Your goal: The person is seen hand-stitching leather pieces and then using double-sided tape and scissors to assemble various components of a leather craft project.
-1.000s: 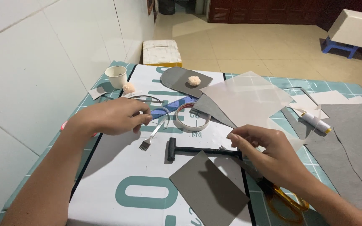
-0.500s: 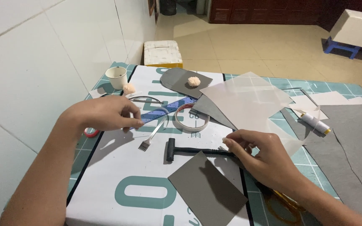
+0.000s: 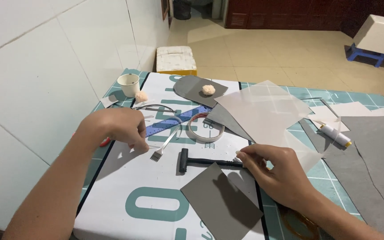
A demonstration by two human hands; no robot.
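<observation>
your left hand (image 3: pixel 118 126) is curled loosely beside the pronged chisel (image 3: pixel 162 148), holding nothing visible. your right hand (image 3: pixel 277 171) pinches the black mallet (image 3: pixel 205 162) handle's end, flat on the counter (image 3: pixel 125 178). the grey leather piece (image 3: pixel 221 204) below lies unpunched.

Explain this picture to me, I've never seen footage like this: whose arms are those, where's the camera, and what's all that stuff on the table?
There is no machine here. The camera sits on a person's head and looks down, so the two bare arms are that person's own.

The left hand rests on the white printed sheet, fingers curled near a small metal pronged tool and a blue ruler. I cannot tell if it holds anything.

The right hand pinches its fingertips together at the handle end of a black hammer. Whether it has a grip on the handle is unclear.

Around them lie a grey square sheet, a tape ring, translucent paper, a white cup and a green cutting mat.
</observation>
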